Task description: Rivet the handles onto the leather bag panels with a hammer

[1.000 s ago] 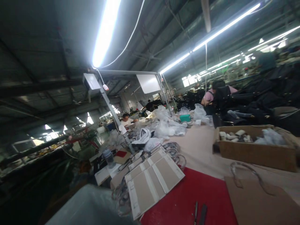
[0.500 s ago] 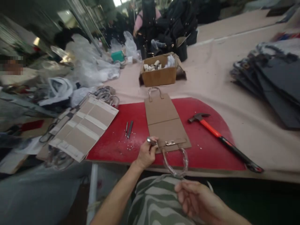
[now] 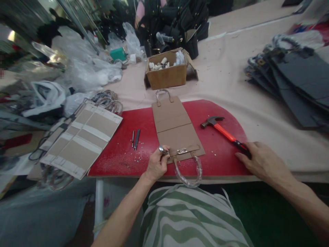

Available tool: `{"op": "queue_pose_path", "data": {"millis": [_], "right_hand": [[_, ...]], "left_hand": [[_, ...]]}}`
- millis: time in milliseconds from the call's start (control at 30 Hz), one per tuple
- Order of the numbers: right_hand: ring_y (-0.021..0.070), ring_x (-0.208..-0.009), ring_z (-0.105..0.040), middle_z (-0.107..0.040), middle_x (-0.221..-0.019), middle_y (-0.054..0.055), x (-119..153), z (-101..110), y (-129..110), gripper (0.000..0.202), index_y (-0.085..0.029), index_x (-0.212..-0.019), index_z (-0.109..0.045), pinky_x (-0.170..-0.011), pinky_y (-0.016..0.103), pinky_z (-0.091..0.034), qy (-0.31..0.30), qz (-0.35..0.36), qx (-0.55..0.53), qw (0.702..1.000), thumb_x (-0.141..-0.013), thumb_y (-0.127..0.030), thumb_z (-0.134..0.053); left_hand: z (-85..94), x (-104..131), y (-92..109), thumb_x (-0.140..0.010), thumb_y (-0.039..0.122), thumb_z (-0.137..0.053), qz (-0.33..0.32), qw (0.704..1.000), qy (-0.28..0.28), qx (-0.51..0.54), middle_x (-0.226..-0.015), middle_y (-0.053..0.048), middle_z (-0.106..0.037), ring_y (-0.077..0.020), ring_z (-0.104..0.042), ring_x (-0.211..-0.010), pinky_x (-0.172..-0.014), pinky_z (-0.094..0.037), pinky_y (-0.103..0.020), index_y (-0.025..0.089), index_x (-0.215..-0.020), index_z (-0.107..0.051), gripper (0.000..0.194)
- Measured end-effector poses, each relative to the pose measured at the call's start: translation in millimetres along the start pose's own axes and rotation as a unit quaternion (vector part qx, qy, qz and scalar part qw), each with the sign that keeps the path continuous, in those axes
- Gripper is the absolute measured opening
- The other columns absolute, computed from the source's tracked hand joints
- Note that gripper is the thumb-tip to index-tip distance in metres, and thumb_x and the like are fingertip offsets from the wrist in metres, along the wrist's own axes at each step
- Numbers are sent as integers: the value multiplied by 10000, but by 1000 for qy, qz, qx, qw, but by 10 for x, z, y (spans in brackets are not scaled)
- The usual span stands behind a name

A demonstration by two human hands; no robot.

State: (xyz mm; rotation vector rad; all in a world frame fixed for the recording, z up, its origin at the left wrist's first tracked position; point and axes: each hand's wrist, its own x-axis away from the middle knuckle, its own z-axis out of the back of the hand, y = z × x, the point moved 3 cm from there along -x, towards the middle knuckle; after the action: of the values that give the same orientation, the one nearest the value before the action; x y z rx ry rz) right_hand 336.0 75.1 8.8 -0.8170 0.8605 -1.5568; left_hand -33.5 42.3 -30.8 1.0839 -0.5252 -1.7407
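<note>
A brown bag panel lies flat on the red board, with a plastic-wrapped handle at each end and a metal clasp near its closer edge. My left hand pinches a short metal punch at the panel's near left corner. Over on the right, my right hand is closed round the dark grip of a claw hammer. The hammer still lies on the board, its head pointing away to the left. Two slim metal tools rest left of the panel among tiny scattered bits.
Stacked beige panels overlap the board's left side. Behind the board stands a cardboard box of small white items. Dark grey bag pieces are piled at right. Clear plastic bags heap up at back left, black bags behind the box.
My right hand has moved from above my lap out to the right and taken hold of the hammer's grip. My left hand keeps the punch at the same corner. The view has shifted slightly.
</note>
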Motion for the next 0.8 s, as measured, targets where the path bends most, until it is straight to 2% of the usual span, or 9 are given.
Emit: {"op": "queue_pose_path", "data": {"millis": [67, 133, 267, 333, 400, 500, 600, 667, 800], "right_hand": [[138, -528, -283, -370, -589, -3, -48, -14, -62, 303, -257, -590, -520, -493, 298, -213, 25, 25, 104, 994, -570, -121, -791], [108, -481, -291, -391, -532, -12, -87, -69, -100, 300, -230, -554, -502, -447, 276, -193, -48, -45, 119, 991, -569, -86, -765], [113, -491, -457, -537, -619, 2, 12, -304, -167, 189, -207, -766, -579, -421, 237, -364, -224, -273, -170, 920, -636, -168, -710], [86, -456, -424, -512, -634, -20, 107, -439, -236, 230, -202, -844, -555, -394, 210, -356, -226, -333, -290, 868, -663, -215, -695], [54, -404, -332, -432, -594, -59, 196, -536, -349, 235, -203, -797, -501, -351, 177, -276, -197, -335, -311, 867, -696, -285, -697], [55, -373, -288, -391, -574, -71, 322, -563, -693, 354, -217, -749, -445, -329, 188, -245, -166, -225, -215, 936, -815, -527, -605], [94, -398, -395, -461, -569, -34, 444, -492, -1167, 434, -219, -748, -469, -364, 222, -296, -129, 2, -33, 991, -899, -626, -441], [113, -417, -442, -489, -547, -19, 531, -474, -1425, 394, -222, -735, -472, -398, 238, -301, -99, 171, 84, 977, -943, -550, -406], [119, -354, -405, -489, -493, -32, 666, -561, -1637, 300, -238, -727, -452, -405, 280, -210, -125, 387, 254, 878, -986, -366, -372]], "left_hand": [[-7, 3, -1, -862, 108, -508, -1, 1000, 5, 3, -1085, -107, -673, -200, -652, -1042, -921, -523, -345, 177, -1048, -551, 203], [-15, 10, 3, -858, 102, -509, -2, 1000, 8, 4, -1083, -103, -673, -200, -654, -1040, -922, -525, -339, 181, -1045, -550, 207], [-41, 25, 4, -849, 87, -506, 2, 1000, 7, 13, -1085, -99, -665, -204, -650, -1034, -910, -531, -333, 193, -1076, -547, 254], [-51, 30, -4, -850, 80, -496, 4, 1000, 8, 18, -1085, -99, -661, -206, -645, -1031, -899, -534, -331, 194, -1089, -546, 269], [-55, 31, -11, -856, 83, -491, 2, 1000, 8, 18, -1081, -104, -657, -208, -644, -1025, -895, -535, -334, 188, -1103, -546, 274], [-49, 28, -9, -861, 99, -502, -9, 1000, 5, 13, -1069, -109, -656, -212, -647, -1007, -898, -533, -343, 177, -1135, -542, 288], [-45, 27, 0, -856, 95, -501, -7, 1000, 5, 10, -1052, -107, -657, -212, -646, -994, -888, -533, -339, 175, -1130, -545, 289], [-51, 28, 4, -848, 81, -493, -1, 1000, 5, 8, -1034, -101, -655, -210, -644, -979, -873, -533, -334, 178, -1108, -552, 283], [-72, 29, 5, -836, 71, -486, 1, 1000, 9, -16, -891, -73, -649, -201, -643, -856, -778, -537, -314, 181, -999, -573, 214]]}}
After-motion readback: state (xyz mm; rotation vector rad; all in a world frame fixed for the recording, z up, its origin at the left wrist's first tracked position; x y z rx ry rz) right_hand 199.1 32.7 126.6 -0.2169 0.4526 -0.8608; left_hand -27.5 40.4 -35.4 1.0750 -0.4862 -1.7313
